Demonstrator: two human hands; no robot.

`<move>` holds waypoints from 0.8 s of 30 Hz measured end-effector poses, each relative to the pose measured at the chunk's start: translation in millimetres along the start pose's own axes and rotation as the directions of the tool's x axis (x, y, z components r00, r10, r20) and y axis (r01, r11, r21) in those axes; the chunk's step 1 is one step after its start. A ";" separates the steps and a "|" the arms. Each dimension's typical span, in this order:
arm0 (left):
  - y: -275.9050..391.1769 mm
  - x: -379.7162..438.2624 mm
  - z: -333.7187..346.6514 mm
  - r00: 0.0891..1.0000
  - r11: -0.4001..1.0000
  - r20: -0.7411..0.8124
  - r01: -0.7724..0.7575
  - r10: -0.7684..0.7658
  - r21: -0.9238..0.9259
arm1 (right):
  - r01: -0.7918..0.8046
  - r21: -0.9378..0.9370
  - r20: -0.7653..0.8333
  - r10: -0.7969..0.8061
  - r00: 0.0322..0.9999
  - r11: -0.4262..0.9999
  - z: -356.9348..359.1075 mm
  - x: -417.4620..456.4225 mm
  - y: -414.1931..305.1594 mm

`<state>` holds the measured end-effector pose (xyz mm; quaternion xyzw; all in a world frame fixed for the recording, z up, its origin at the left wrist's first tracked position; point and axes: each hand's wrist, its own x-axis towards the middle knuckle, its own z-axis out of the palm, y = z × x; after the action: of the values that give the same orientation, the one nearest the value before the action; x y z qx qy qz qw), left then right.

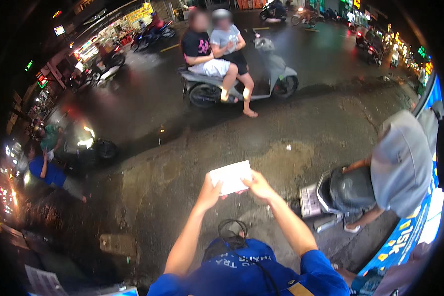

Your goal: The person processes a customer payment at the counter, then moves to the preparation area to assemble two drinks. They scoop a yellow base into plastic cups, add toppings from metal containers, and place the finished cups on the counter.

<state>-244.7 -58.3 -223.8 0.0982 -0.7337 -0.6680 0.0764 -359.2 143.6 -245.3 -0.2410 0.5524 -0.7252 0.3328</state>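
A small white rectangular item (231, 177), perhaps a flat box or a stack of paper, is held out in front of my body. My left hand (211, 190) grips its left end, the thumb lying on top. At the right end my right hand (258, 186) holds it the same way. The lit upper face is too bright for detail. Below the hands are my blue printed apron or shirt (240, 262) and a loop of black cord (234, 229).
Wet pavement (192, 159) runs to a street with traffic. Two people sit on a grey scooter (240, 81) ahead. On the right, a person in grey (403, 162) bends by a parked motorbike (351, 187) and a blue banner (399, 240). A person in blue (51, 170) stands left.
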 end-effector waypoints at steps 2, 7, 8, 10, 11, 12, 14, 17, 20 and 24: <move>23.2 85.3 -34.4 0.998 0.998 0.064 0.014 -0.010 -0.060 | -0.008 0.004 0.007 0.008 1.000 1.000 -21.0 92.9 -19.7; -24.0 349.3 -114.5 0.999 0.992 0.039 0.014 -0.009 -0.121 | -0.008 -0.061 0.103 0.014 0.995 0.998 -114.3 339.5 -47.2; -38.4 407.2 -119.6 0.999 0.994 0.037 -0.002 0.006 -0.111 | 0.002 -0.047 0.061 0.001 0.998 0.999 -134.9 383.2 -46.3; -62.3 538.2 -133.7 0.999 0.996 0.049 -0.013 0.017 -0.092 | 0.040 -0.010 -0.028 -0.040 0.999 0.999 -187.8 482.2 -38.6; -71.9 603.2 -141.8 0.999 0.995 0.040 -0.003 0.007 -0.096 | 0.057 0.003 -0.050 -0.057 0.997 0.998 -208.5 530.6 -43.1; -73.1 661.2 -148.8 1.000 0.995 0.025 0.013 -0.011 -0.101 | 0.083 0.039 -0.116 -0.078 0.990 0.996 -222.0 573.4 -50.5; -58.7 758.4 -135.2 0.997 0.985 -0.064 0.041 -0.053 -0.169 | 0.077 0.086 -0.236 -0.055 0.970 0.993 -269.5 646.2 -68.4; -24.9 876.7 -113.5 0.969 0.936 -0.177 0.105 -0.172 -0.335 | 0.137 0.111 -0.395 -0.083 0.915 0.984 -337.9 761.8 -115.6; -8.6 952.7 -72.8 0.987 0.894 0.018 0.151 -0.158 -0.422 | 0.277 0.015 -0.476 -0.237 0.847 0.961 -417.3 883.5 -144.5; -44.1 1005.7 2.1 0.972 0.725 0.217 0.216 -0.094 -0.654 | 0.258 0.109 -0.538 -0.161 0.827 0.960 -506.5 1024.4 -132.0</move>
<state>-1217.8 -307.7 -287.1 0.0686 -0.4355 -0.8975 -0.0118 -1429.6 -276.9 -275.4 -0.0630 0.5255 -0.8416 0.1076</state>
